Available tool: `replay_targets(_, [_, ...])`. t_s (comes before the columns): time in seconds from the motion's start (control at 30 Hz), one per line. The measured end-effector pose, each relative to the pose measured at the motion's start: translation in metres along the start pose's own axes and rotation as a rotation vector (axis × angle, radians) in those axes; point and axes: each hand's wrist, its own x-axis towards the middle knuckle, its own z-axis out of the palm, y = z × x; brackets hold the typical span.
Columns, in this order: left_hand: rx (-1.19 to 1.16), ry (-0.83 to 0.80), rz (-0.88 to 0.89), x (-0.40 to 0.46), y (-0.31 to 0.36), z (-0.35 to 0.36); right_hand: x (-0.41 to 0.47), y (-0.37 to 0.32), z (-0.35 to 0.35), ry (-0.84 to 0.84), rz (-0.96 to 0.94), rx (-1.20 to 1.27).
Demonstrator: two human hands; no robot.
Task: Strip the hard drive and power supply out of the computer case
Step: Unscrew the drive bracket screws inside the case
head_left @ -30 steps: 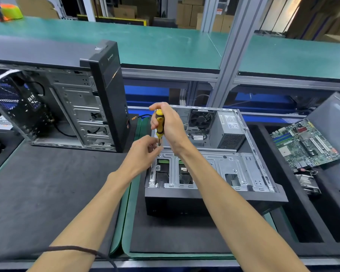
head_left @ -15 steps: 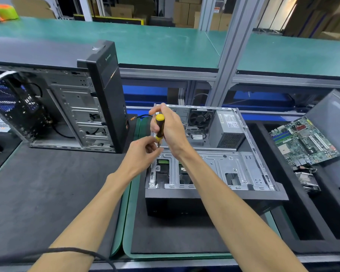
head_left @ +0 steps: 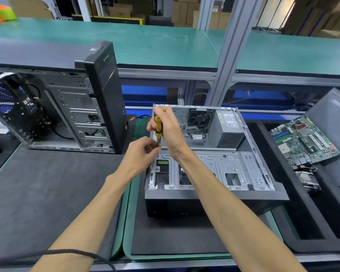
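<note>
A second computer tower (head_left: 71, 107) stands upright at the left of the dark work mat (head_left: 37, 193), its side open and its black front panel facing right. A green circuit board (head_left: 304, 140) lies tilted in a black tray (head_left: 322, 213) at the right edge, with a metal heatsink (head_left: 307, 180) just below it. Behind, a green-topped bench (head_left: 145, 42) runs the full width, crossed by a grey metal post (head_left: 228, 52). Cardboard boxes (head_left: 186, 12) are stacked at the far back. A blurred orange and yellow-green object (head_left: 4, 13) sits at the far left corner.
</note>
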Motion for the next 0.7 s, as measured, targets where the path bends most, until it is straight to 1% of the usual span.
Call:
replay_targets(0.1, [0.006, 0.046, -0.024, 0.0016, 0.0005, 0.0025, 0.0015, 0.0005, 0.0008, -0.004, 0.010, -0.050])
replay_targets(0.2, [0.007, 0.075, -0.071, 0.0030, 0.0018, 0.0065, 0.0010, -0.0017, 0.0016, -0.018, 0.006, -0.028])
replay_targets(0.27, [0.006, 0.088, -0.093, 0.0037, 0.0030, 0.0078, -0.0009, 0.0004, 0.0027, -0.019, -0.029, -0.019])
replay_targets(0.33, [-0.012, 0.075, -0.086, 0.0034, 0.0036, 0.0070, -0.0012, 0.0042, 0.0015, 0.000, -0.060, -0.044])
replay_targets(0.43, [-0.014, 0.018, -0.022, -0.0001, 0.0028, 0.0035, 0.0010, 0.0044, -0.0027, 0.013, -0.037, -0.050])
replay_targets(0.57, [0.002, 0.048, -0.022, -0.0020, 0.0007, 0.0023, 0.0034, 0.0015, -0.0032, -0.037, -0.007, -0.008])
replay_targets(0.7, [-0.012, 0.079, -0.061, -0.0009, -0.0009, 0.0046, -0.0015, 0.0042, -0.0017, 0.006, 0.010, -0.045])
